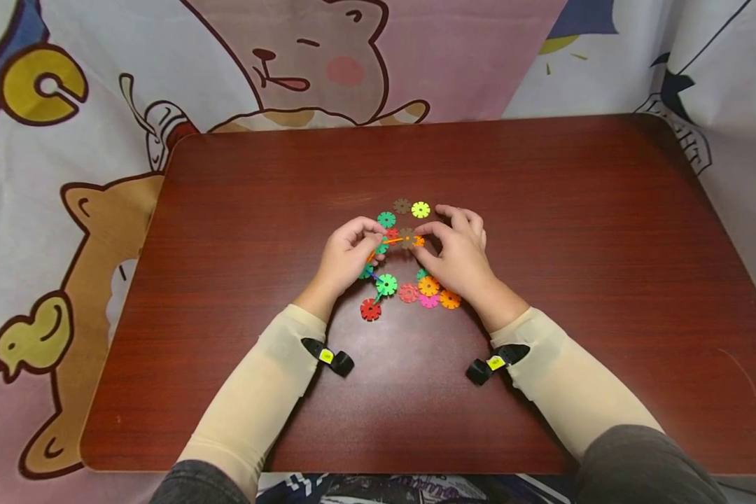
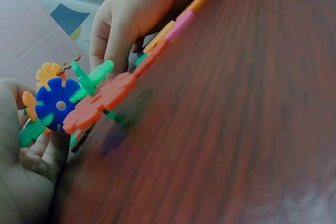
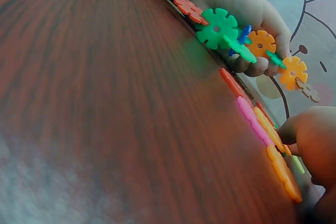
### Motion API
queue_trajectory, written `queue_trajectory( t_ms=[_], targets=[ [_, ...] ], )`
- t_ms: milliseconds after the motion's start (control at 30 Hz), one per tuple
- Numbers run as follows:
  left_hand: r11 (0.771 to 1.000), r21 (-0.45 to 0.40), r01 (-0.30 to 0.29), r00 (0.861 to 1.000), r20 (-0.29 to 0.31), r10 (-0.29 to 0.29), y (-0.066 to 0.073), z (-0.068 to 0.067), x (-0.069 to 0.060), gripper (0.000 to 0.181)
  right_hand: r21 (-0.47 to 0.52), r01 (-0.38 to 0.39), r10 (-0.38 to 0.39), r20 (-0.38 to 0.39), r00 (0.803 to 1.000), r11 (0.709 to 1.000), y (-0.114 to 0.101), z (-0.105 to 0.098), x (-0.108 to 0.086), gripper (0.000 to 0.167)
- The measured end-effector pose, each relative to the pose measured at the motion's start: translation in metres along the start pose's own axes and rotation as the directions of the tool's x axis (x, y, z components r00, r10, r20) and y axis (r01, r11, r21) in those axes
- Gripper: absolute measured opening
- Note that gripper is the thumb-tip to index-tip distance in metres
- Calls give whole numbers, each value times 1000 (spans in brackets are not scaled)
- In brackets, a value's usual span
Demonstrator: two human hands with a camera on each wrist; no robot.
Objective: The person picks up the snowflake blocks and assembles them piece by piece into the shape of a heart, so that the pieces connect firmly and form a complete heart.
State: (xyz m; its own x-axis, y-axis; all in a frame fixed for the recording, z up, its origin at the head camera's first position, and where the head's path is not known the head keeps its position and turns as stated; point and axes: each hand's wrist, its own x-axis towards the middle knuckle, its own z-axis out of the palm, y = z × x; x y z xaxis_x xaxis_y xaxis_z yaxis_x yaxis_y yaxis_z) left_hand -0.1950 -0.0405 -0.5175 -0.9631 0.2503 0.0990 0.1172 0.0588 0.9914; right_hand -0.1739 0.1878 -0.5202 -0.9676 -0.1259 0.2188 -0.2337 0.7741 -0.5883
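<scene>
My left hand (image 1: 348, 255) grips a chain of notched plastic discs slotted together. Along it are a red disc (image 1: 370, 309), a green disc (image 1: 386, 284), a blue disc (image 2: 56, 103) and an orange disc (image 3: 293, 72). A brown disc (image 1: 406, 238) sits at the chain's far end, raised off the table. My right hand (image 1: 456, 255) is just right of that end, thumb and forefinger at a loose orange disc (image 1: 418, 241), which they appear to pinch and partly cover. Its other fingers spread away over the table.
Loose discs lie on the brown table (image 1: 542, 210): a yellow disc (image 1: 421, 209), a teal disc (image 1: 386, 220) and a dull brown disc (image 1: 402, 206) behind the hands. Nearer me lie a salmon disc (image 1: 408, 292), a pink disc (image 1: 429, 300) and an orange disc (image 1: 450, 299). A printed cloth (image 1: 466, 56) hangs behind.
</scene>
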Motion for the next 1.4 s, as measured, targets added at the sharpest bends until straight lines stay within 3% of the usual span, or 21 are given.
queue_trajectory(
  t_ms=[300, 467, 567, 700, 800, 933, 1033, 1200, 1400],
  targets=[
    [1000, -25, 14, 1000, -8, -14, 1, 0, 0, 13, 82, -41, 42, -7, 999, 996, -1, -2, 2, 26],
    [1000, -3, 20, 1000, -6, -20, -1, 0, 1, 12, 143, -8, 18, -70, 997, 990, 0, 0, 2, 22],
    [1000, 2, 22, 1000, -6, -22, 0, 0, 0, 12, 261, 48, -11, -144, 989, 964, 0, 2, 1, 20],
    [1000, -5, 22, 1000, -11, -22, 1, 0, 0, 11, 412, 106, -11, -225, 974, 905, 0, 4, 1, 20],
    [999, -20, 25, 1000, -15, -25, 1, 0, 0, 11, 476, 120, 11, -263, 965, 871, -1, 5, 1, 16],
    [999, -39, 26, 999, -23, -27, 0, 1, 1, 10, 526, 151, 17, -301, 954, 837, -21, -6, -4, 13],
    [997, -63, 33, 999, -31, -35, 0, 1, 1, 10, 540, 185, -8, -312, 950, 821, -35, -15, -7, 13],
    [994, -101, 44, 998, -39, -48, 1, 1, 2, 9, 566, 210, -36, -302, 953, 797, -37, -16, -8, 14],
    [995, -88, 43, 998, -43, -47, 1, 1, 1, 9, 573, 216, -56, -283, 957, 790, -33, -11, -6, 14]
  ],
)
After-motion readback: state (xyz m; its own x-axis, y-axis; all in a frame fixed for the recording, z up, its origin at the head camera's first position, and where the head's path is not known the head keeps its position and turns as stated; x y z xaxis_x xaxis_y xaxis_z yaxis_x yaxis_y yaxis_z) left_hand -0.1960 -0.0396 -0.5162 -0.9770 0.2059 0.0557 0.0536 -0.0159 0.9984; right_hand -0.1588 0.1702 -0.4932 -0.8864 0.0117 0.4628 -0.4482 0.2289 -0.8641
